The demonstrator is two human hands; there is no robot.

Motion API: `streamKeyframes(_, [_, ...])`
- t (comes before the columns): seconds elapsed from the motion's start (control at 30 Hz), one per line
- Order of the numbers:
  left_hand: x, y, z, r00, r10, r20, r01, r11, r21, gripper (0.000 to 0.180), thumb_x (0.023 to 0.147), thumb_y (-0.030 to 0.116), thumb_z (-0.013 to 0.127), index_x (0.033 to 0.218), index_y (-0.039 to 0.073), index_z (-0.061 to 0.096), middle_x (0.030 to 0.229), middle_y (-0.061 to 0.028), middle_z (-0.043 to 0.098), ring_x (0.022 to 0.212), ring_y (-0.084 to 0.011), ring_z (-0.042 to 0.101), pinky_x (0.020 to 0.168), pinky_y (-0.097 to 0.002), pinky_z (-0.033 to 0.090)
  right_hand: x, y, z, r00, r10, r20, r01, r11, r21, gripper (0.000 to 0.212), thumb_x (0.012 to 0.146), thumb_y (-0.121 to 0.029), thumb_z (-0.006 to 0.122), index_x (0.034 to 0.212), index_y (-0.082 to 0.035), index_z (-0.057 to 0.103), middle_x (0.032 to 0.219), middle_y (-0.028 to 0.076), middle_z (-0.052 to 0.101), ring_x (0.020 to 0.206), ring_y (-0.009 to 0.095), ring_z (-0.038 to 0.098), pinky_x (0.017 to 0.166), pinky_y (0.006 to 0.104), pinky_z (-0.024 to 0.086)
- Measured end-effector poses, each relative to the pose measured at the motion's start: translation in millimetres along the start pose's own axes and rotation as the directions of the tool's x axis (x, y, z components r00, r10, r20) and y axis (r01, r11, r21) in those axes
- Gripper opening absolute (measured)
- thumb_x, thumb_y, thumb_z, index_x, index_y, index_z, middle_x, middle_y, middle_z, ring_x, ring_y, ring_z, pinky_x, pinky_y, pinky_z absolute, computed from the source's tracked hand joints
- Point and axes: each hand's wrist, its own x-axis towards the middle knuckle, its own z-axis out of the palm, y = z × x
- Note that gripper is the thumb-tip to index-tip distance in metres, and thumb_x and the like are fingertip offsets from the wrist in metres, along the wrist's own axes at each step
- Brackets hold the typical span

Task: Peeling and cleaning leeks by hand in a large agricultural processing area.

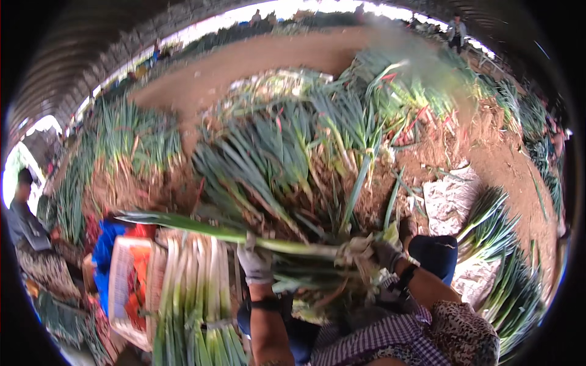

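With the gloved left hand (256,263), grips a long leek (299,247) around mid-stalk. Holds its long axis crosswise: green leaf tips (146,217) out leftward, pale base rightward, nearer the gloved right hand (387,255). Cannot tell that one's grasp amid ragged husk (355,251). Has a row of pale-stemmed leeks (190,274) just left of the left hand, a leafy leek heap (262,158) ahead of both.

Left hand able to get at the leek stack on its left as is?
Probably yes: the stack lies close beside the left hand, nothing visibly blocking, though that hand holds a leek.
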Motion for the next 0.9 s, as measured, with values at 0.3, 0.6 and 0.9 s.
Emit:
streamKeyframes(0.3, [15.6,-45.6,-49.7,0.981,0.141,0.133,-0.156,0.981,0.114,0.029,0.101,0.021,0.055,0.121,0.0,0.056,0.11,-0.0155,0.067,0.085,-0.0241,0.064,0.08,-0.0416,0.055,-30.1,-93.2,56.7,0.818,-0.308,0.485,0.52,0.036,-0.854,0.058,0.085,-0.016,0.072,0.137,-0.001,0.052,0.119,0.018,0.068,0.108,0.03,0.067,0.095,0.0402,0.054])
streamKeyframes(0.6, [24.8,-31.2,-27.7,0.975,-0.101,0.198,0.197,0.805,-0.56,0.039,0.097,0.028,0.059,0.129,0.007,0.054,0.098,-0.0143,0.067,0.077,-0.0211,0.058,0.07,-0.0381,0.049,-21.4,-91.6,165.6,0.714,-0.088,0.694,0.684,0.298,-0.666,0.049,0.085,-0.028,0.076,0.123,0.0,0.064,0.107,0.016,0.072,0.092,0.02,0.07,0.085,0.0338,0.054])
streamKeyframes(0.9, [23.7,-28.0,-39.7,0.969,-0.124,0.212,0.228,0.777,-0.587,0.051,0.095,0.039,0.06,0.129,0.001,0.052,0.084,-0.0094,0.064,0.06,-0.0157,0.051,0.059,-0.0327,0.045,-42.2,-66.5,240.0,0.657,-0.272,0.703,0.747,0.354,-0.562,0.035,0.084,-0.027,0.076,0.104,0.0,0.066,0.088,0.013,0.069,0.077,0.022,0.066,0.076,0.0358,0.053])
